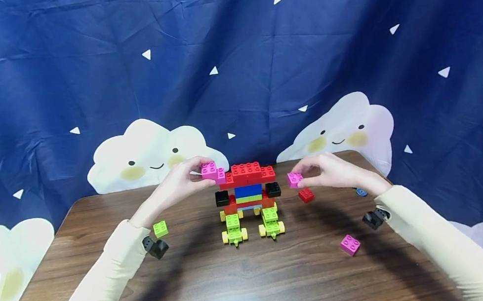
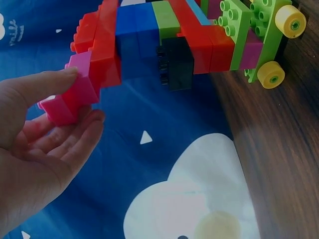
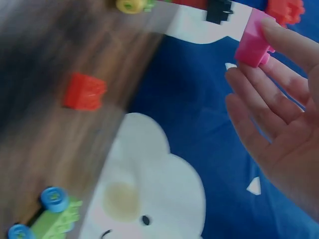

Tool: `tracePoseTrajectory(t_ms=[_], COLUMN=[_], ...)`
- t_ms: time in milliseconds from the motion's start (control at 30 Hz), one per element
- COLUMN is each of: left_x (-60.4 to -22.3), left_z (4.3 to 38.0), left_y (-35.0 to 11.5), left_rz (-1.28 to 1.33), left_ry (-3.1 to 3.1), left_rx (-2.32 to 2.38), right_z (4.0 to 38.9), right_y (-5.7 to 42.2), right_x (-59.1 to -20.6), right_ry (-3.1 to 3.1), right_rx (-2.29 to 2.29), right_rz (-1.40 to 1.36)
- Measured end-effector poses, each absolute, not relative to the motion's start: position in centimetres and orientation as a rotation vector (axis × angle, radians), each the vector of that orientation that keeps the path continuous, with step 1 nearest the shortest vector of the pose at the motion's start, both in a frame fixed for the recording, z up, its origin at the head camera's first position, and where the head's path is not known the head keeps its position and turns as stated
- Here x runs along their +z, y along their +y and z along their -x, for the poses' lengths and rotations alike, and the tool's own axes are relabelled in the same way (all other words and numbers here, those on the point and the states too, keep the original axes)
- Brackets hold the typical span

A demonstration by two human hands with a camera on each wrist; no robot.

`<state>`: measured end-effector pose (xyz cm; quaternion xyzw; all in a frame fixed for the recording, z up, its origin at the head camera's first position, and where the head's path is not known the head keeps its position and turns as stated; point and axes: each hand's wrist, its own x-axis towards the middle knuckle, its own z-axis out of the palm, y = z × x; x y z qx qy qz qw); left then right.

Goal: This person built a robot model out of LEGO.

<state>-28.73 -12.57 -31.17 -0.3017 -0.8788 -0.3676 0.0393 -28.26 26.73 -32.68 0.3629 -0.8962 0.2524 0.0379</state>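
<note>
In the middle of the table stands a toy-brick figure (image 1: pixel 248 189) on green wheeled bases, with red bricks across its top and a black brick on each side. My left hand (image 1: pixel 178 185) pinches stepped pink bricks (image 1: pixel 209 170) at the left end of the red top row. In the left wrist view the thumb lies on the pink bricks (image 2: pixel 85 74) and the fingers are beneath. To the right of the figure, my right hand (image 1: pixel 330 170) holds another pink brick (image 1: pixel 295 179) in the air between thumb and fingertips, apart from the red row.
A red brick (image 1: pixel 305 195) lies below the right hand, and a loose pink brick (image 1: pixel 350 245) is nearer the front. A small green brick (image 1: pixel 160 229) sits by the left wrist. In the right wrist view, a green wheeled base (image 3: pixel 52 221) with blue wheels stands near the table's edge.
</note>
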Motion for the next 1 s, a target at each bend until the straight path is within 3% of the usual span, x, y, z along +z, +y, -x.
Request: tracePoseTrajectory(t_ms=[333, 1000], left_x=[-31.2, -30.3], left_z=[28.7, 28.5], left_y=[-13.0, -14.3], left_rz=[0.915, 0.867], left_ry=[-2.685, -2.695], left_rx=[-1.142, -1.136], right_z=[29.1, 30.2], right_y=[24.5, 22.3], right_x=[-29.6, -29.2], right_ry=[-2.707, -2.706], right_rx=[0.844, 0.835], right_rz=[-1.094, -1.113])
